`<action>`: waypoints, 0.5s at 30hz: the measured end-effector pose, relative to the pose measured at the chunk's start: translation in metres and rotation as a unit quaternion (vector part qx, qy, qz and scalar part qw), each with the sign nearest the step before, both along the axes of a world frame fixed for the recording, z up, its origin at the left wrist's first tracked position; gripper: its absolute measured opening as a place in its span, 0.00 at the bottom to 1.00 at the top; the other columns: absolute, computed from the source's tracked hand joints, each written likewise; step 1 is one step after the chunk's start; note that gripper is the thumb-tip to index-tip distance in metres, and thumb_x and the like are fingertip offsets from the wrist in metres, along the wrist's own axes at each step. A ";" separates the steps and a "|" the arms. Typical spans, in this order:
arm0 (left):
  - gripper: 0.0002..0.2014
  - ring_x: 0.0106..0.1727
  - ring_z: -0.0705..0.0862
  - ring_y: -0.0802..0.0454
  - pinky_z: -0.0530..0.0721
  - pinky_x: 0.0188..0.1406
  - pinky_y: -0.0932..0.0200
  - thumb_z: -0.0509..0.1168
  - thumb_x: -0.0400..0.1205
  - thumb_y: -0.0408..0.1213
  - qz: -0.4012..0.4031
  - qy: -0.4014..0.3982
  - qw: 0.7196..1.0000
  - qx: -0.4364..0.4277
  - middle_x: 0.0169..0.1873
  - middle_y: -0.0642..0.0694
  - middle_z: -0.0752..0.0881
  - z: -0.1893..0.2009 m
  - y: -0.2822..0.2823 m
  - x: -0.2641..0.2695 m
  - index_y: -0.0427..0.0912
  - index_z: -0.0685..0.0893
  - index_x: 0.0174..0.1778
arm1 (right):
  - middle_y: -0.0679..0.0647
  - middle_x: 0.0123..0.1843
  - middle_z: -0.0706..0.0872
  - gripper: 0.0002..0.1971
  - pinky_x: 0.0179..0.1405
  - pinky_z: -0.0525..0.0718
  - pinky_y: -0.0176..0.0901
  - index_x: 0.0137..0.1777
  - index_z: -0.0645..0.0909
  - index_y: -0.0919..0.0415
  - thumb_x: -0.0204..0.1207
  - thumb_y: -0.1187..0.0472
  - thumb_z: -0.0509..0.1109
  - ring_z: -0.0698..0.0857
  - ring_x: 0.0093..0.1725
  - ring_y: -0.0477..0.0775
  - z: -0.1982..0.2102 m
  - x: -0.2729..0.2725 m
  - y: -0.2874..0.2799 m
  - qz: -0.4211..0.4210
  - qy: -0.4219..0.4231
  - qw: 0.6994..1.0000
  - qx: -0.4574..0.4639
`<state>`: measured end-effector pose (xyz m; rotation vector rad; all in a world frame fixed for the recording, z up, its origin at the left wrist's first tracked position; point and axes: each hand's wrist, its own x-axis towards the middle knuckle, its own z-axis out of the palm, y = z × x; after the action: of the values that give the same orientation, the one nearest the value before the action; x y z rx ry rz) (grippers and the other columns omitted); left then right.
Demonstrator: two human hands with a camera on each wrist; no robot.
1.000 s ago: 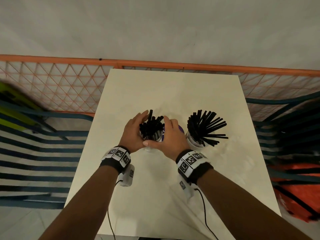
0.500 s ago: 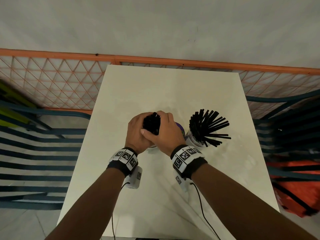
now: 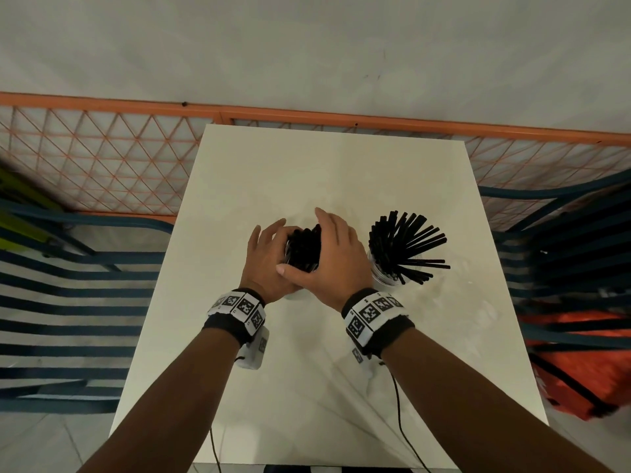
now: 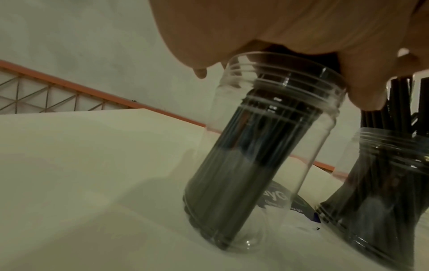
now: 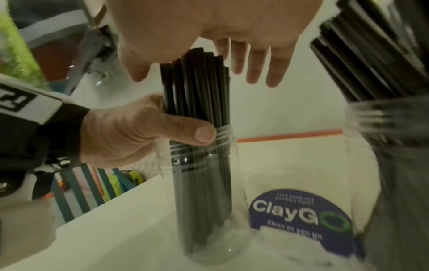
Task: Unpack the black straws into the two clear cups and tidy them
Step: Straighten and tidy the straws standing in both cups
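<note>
Head view, looking down on a white desk (image 3: 341, 172) with two clear cups of black straws. Near cup (image 5: 204, 201) holding a tight upright bundle of straws (image 5: 197, 88), cupped between both hands. Left hand (image 3: 266, 257) wrapped round the bundle just above the cup rim, thumb (image 5: 185, 132) pressing the straws, so a closed grip on them. Right hand (image 3: 334, 254) spread flat, fingers (image 5: 257, 62) straight over the straw tops, pinching nothing. Second cup (image 3: 386, 278) just beside on the right, its straws (image 3: 406, 247) splayed out in a fan. Round blue sticker (image 5: 299, 214) on the desk between the cups.

Likely step: squaring up the left bundle. Best done with a gentle downward tap from the flat palm while steadying the sides, keeping the light cup from tipping. Fanned cup probably next for tidying.
</note>
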<state>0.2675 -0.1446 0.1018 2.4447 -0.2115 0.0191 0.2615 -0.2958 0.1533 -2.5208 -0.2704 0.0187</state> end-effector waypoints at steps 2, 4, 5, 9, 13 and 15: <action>0.38 0.83 0.65 0.43 0.53 0.85 0.36 0.70 0.67 0.54 0.002 -0.004 1.000 0.000 0.74 0.42 0.78 -0.003 -0.001 0.000 0.40 0.74 0.72 | 0.53 0.82 0.65 0.50 0.79 0.65 0.56 0.83 0.57 0.52 0.65 0.25 0.65 0.63 0.81 0.57 0.002 0.004 0.008 0.053 -0.036 0.998 -0.025; 0.38 0.82 0.67 0.41 0.54 0.84 0.35 0.71 0.69 0.52 -0.002 -0.012 1.000 0.010 0.74 0.43 0.77 -0.004 -0.002 0.001 0.40 0.73 0.74 | 0.56 0.81 0.69 0.45 0.79 0.67 0.57 0.81 0.63 0.54 0.70 0.27 0.62 0.66 0.79 0.60 0.000 0.008 0.015 0.076 -0.041 0.995 -0.041; 0.39 0.82 0.67 0.40 0.55 0.84 0.35 0.69 0.69 0.54 -0.010 -0.014 1.000 0.024 0.74 0.44 0.77 -0.001 -0.003 0.001 0.40 0.72 0.76 | 0.57 0.77 0.73 0.43 0.76 0.72 0.59 0.79 0.67 0.56 0.72 0.28 0.60 0.69 0.77 0.60 -0.003 0.010 0.017 0.077 -0.039 0.995 -0.046; 0.41 0.83 0.65 0.40 0.55 0.83 0.33 0.65 0.67 0.58 -0.018 -0.006 0.999 0.040 0.72 0.46 0.79 -0.001 -0.001 0.005 0.41 0.74 0.76 | 0.56 0.68 0.81 0.38 0.63 0.80 0.60 0.74 0.75 0.57 0.74 0.28 0.61 0.76 0.68 0.60 -0.007 0.012 0.017 0.058 -0.047 0.995 -0.066; 0.36 0.84 0.62 0.44 0.55 0.83 0.32 0.69 0.72 0.54 -0.025 -0.002 0.998 0.060 0.74 0.49 0.78 -0.011 0.003 0.009 0.48 0.70 0.76 | 0.55 0.73 0.76 0.45 0.67 0.73 0.59 0.76 0.72 0.54 0.67 0.22 0.60 0.73 0.70 0.60 -0.002 0.011 0.018 0.064 -0.066 0.991 -0.092; 0.35 0.83 0.65 0.41 0.57 0.82 0.29 0.67 0.72 0.55 -0.031 -0.023 0.997 0.073 0.75 0.47 0.77 -0.012 0.004 0.009 0.51 0.67 0.75 | 0.57 0.75 0.75 0.43 0.72 0.70 0.58 0.76 0.71 0.55 0.70 0.26 0.63 0.71 0.74 0.61 -0.003 0.013 0.021 0.090 -0.076 0.990 -0.076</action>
<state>0.2769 -0.1402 0.0897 2.5829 -0.3185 0.0327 0.2741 -0.2747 0.1501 -2.6446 -0.5766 -0.0842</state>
